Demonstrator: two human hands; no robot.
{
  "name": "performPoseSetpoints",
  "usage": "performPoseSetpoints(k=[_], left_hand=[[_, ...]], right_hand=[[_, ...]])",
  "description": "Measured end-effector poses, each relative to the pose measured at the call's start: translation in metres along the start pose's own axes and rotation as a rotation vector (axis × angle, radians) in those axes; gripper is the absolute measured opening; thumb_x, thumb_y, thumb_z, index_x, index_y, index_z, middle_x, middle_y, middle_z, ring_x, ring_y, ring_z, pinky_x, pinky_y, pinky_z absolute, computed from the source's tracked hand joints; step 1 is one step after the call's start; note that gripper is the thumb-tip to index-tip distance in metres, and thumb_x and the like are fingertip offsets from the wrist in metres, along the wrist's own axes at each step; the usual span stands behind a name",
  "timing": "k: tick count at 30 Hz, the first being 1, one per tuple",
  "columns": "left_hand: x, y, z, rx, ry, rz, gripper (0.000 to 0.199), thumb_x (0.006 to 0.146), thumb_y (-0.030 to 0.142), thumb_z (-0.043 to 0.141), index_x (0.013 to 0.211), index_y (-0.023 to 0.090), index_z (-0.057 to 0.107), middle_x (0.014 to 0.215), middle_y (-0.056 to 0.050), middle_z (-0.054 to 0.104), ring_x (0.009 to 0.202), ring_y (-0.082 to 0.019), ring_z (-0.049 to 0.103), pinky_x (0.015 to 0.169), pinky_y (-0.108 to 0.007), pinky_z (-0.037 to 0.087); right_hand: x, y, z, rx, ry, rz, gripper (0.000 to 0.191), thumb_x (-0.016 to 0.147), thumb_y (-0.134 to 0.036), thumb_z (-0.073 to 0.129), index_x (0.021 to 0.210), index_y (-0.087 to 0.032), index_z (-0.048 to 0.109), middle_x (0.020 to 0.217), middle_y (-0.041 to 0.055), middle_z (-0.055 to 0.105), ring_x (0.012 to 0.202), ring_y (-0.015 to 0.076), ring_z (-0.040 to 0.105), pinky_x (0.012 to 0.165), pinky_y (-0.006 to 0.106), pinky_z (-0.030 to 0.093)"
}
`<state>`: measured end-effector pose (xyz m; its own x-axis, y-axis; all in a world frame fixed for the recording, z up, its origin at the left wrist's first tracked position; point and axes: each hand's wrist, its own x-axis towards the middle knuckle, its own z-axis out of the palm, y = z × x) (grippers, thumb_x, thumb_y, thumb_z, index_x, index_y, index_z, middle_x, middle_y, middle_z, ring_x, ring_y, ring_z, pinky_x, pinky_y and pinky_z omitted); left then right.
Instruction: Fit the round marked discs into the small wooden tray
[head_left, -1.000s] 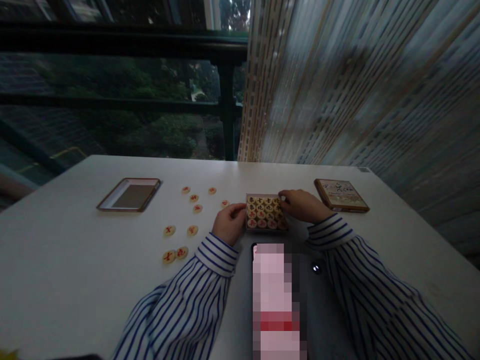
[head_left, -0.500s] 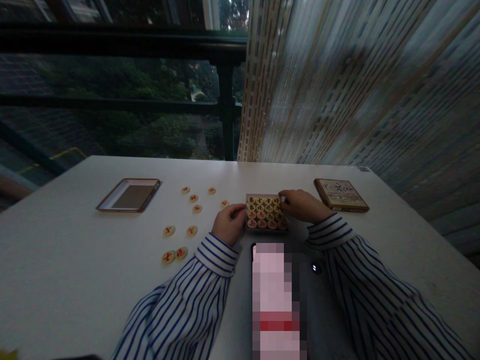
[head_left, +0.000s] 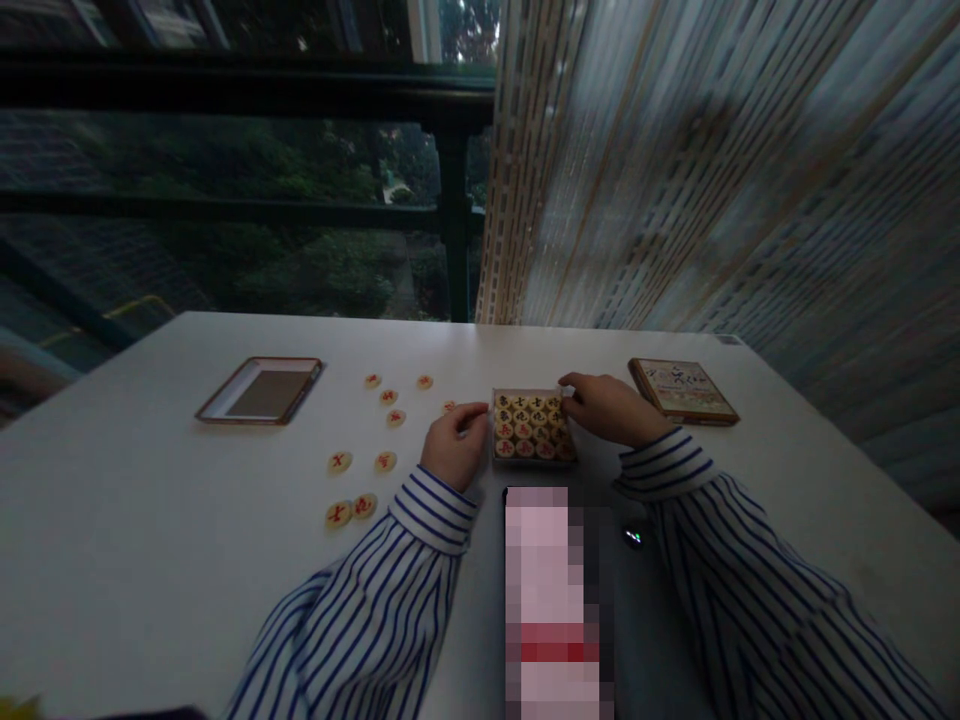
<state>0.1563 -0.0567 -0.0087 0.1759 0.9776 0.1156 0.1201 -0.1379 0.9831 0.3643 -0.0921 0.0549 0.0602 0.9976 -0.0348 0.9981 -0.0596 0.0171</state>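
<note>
A clear box packed with rows of Chinese chess pieces, black and red lettered, stands on the white table between my hands. Just left of its wall is my left hand, thumb and forefinger apart with nothing seen in them. My right hand is at the box's far right corner, its forefinger stretched over the corner and the thumb by the side wall; whether it touches is unclear. Loose red-lettered pieces lie scattered to the left. One piece is partly hidden behind my left hand.
An upturned box lid or tray lies far left on the table. At the right sits a flat printed box. A phone, its screen blurred out, lies in front of me, with a small dark round device beside it.
My left fingers have drawn slightly left, away from the box wall. My right forefinger has lifted a little at the corner. The box and loose pieces have stayed put.
</note>
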Motion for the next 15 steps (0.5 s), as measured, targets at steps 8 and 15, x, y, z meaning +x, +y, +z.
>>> performPoseSetpoints(k=[8, 15], left_hand=[[0.004, 0.026, -0.018, -0.270, 0.192, 0.036, 0.026, 0.067, 0.031, 0.060, 0.083, 0.011, 0.064, 0.084, -0.008, 0.065, 0.075, -0.016, 0.061, 0.067, -0.031, 0.054], [0.008, 0.032, -0.030, -0.297, 0.227, 0.065, 0.027, 0.067, 0.032, 0.061, 0.085, 0.012, 0.063, 0.085, -0.007, 0.065, 0.077, -0.015, 0.061, 0.065, -0.029, 0.054]], right_hand=[[-0.011, -0.015, -0.019, 0.082, 0.116, -0.016, 0.035, 0.086, -0.034, 0.036, 0.110, -0.019, 0.056, 0.096, 0.0074, 0.067, 0.084, 0.0201, 0.060, 0.069, 0.028, 0.039], [-0.018, -0.029, -0.027, 0.081, 0.158, -0.104, 0.033, 0.086, -0.036, 0.035, 0.104, -0.021, 0.058, 0.090, 0.0059, 0.068, 0.080, 0.0197, 0.061, 0.066, 0.027, 0.038]])
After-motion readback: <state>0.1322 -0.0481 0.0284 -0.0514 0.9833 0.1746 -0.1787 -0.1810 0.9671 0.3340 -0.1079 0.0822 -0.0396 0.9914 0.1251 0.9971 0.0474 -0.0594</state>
